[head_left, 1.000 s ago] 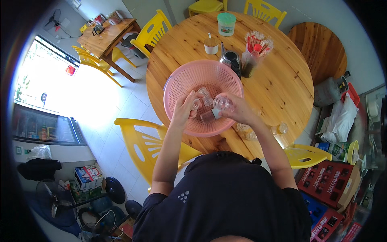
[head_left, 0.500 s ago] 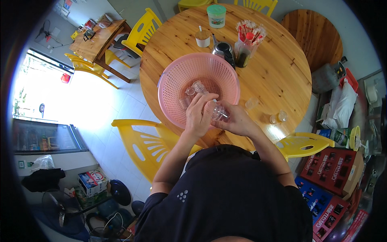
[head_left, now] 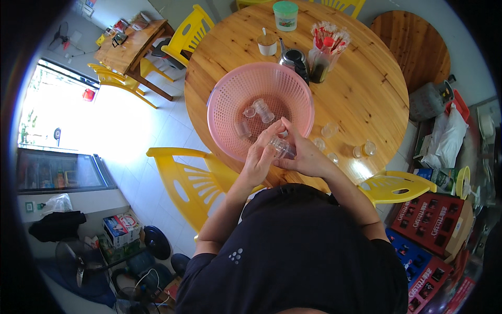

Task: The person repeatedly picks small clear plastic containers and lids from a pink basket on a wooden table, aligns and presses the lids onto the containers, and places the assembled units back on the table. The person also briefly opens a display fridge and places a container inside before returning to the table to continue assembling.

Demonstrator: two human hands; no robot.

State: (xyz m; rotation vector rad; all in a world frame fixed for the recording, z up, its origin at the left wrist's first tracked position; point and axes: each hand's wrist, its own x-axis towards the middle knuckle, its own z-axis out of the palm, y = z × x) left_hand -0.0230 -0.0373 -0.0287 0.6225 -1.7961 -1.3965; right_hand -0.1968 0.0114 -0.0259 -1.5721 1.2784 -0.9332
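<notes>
My left hand [head_left: 257, 159] and my right hand [head_left: 310, 158] meet over the near rim of a pink perforated plastic basket [head_left: 218, 110]. Between them they grip clear cups [head_left: 283, 148], perhaps a small stack; fingers cover part of them. The left fingers wrap the near side and the right hand closes from the other side. Inside the basket lie several more small clear cups [head_left: 263, 111], some on their sides. On the wooden table [head_left: 361, 89], to the right of my right hand, stand several small clear cups [head_left: 329, 129], with another pair [head_left: 364, 149] farther right.
Behind the basket stand a metal kettle [head_left: 294, 60], a white jar [head_left: 267, 46], a green-lidded tub [head_left: 285, 17], a red-capped bottle [head_left: 321, 65] and a holder of red-and-white wrapped packets [head_left: 334, 39]. Yellow chairs [head_left: 191, 178] flank me. Red crates [head_left: 426, 220] sit at the right.
The view has shifted slightly. My hands have turned the held cups and drawn closer together at the fingertips. More of the cups in the basket and on the table beside my right hand now show.
</notes>
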